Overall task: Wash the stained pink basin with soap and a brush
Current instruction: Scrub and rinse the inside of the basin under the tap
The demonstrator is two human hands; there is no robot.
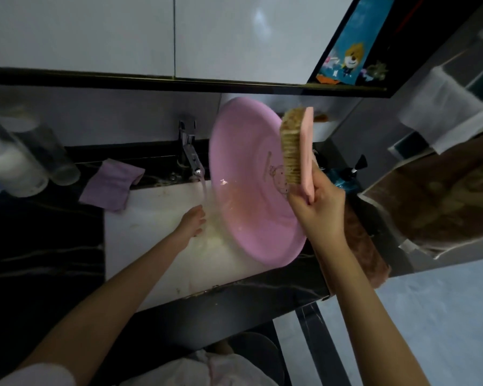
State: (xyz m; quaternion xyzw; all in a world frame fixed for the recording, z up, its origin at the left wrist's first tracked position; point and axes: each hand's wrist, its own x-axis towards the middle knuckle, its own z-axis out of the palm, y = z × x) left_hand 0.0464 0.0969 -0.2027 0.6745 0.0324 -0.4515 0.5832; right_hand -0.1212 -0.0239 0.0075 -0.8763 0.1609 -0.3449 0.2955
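The pink basin [243,190] stands tilted on its edge in the white sink [151,240], its inside facing left toward the tap [191,157]. Water runs from the tap onto the basin's lower left rim. My left hand [191,221] is under the stream at that rim, fingers loosely bent; whether it grips the rim I cannot tell. My right hand [317,201] grips the lower end of a pink-backed scrubbing brush [297,151] with tan bristles facing left, held upright in front of the basin's right side.
A purple cloth [110,185] lies on the dark counter left of the tap. Clear cups [25,160] stand far left. A pump bottle [346,174] sits behind my right hand. Towels [441,196] hang on the right. A cabinet runs overhead.
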